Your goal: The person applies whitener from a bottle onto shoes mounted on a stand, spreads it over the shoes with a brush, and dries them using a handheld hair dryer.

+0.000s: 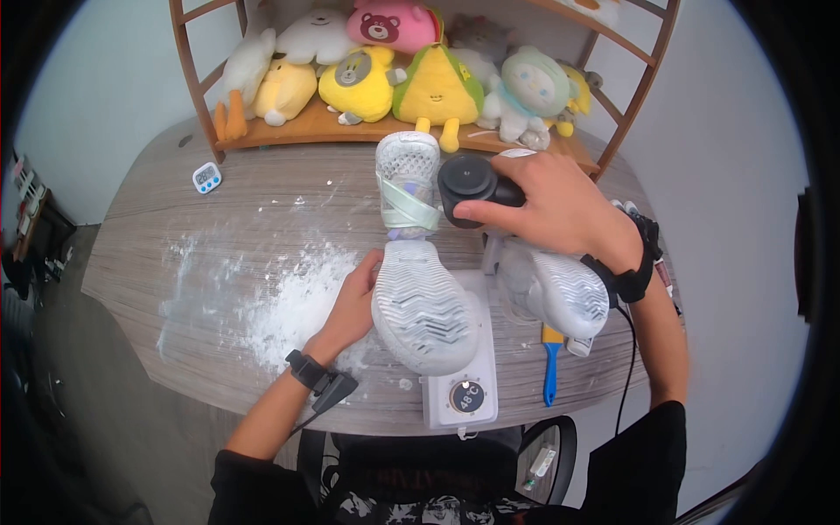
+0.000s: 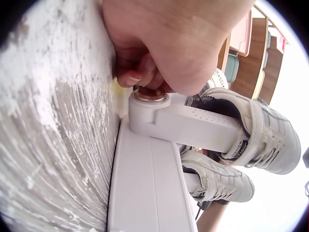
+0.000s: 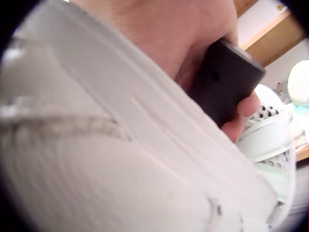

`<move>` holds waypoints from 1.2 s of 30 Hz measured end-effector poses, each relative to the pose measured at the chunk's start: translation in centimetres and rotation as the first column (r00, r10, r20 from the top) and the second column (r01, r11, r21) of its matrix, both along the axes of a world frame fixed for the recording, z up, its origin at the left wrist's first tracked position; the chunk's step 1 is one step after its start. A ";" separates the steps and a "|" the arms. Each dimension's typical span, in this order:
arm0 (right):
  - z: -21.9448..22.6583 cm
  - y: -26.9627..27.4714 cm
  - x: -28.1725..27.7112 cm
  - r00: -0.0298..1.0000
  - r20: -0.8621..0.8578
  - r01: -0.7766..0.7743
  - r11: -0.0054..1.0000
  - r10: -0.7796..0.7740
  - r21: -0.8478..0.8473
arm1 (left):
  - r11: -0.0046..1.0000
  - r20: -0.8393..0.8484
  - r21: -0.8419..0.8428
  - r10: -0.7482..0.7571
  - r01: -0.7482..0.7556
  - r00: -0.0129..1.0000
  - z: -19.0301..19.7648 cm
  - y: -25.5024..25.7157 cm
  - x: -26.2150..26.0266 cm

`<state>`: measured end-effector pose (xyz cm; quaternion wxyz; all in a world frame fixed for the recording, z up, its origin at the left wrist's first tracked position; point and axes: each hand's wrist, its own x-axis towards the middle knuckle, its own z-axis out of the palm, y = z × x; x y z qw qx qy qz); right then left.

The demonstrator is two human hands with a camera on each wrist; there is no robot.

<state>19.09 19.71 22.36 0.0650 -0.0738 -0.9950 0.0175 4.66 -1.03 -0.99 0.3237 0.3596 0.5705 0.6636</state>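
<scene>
My right hand (image 1: pixel 564 197) grips a black handheld device (image 1: pixel 468 179) with a round end, thumb along its near side. This device is close to a white shoe with a mint strap (image 1: pixel 411 206). On a white shoe dryer (image 1: pixel 461 398) reading 48°C hang two white shoes, a left one (image 1: pixel 424 306) and a right one (image 1: pixel 564 297), soles up. Partly behind the left shoe is my left hand (image 1: pixel 354 297). In the left wrist view its fingers (image 2: pixel 130 77) curl at the copper-coloured knob (image 2: pixel 150 94) on the dryer's pivot.
White powder (image 1: pixel 297 302) covers the table's left part. A blue-handled brush (image 1: pixel 551 372) lies right of the dryer. The small timer (image 1: pixel 206 178) sits at the back left. Behind, a wooden shelf (image 1: pixel 337 131) carries several plush toys. A black cable (image 1: pixel 628 376) trails from the right wrist.
</scene>
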 end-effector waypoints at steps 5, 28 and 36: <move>-0.8 1.3 1.4 0.998 0.036 0.062 0.784 -0.051 -0.618 | 0.998 0.031 -0.035 -0.050 0.051 0.998 0.7 -0.4 0.0; -5.8 4.3 2.2 0.941 -0.311 -0.323 0.643 0.137 -0.694 | 0.993 0.865 0.120 -0.112 0.015 0.490 -9.4 -7.7 -2.6; -4.9 4.4 2.7 0.968 -0.210 -0.246 0.658 0.136 -0.711 | 0.991 0.888 0.114 -0.133 0.069 0.440 -7.2 -7.3 -2.0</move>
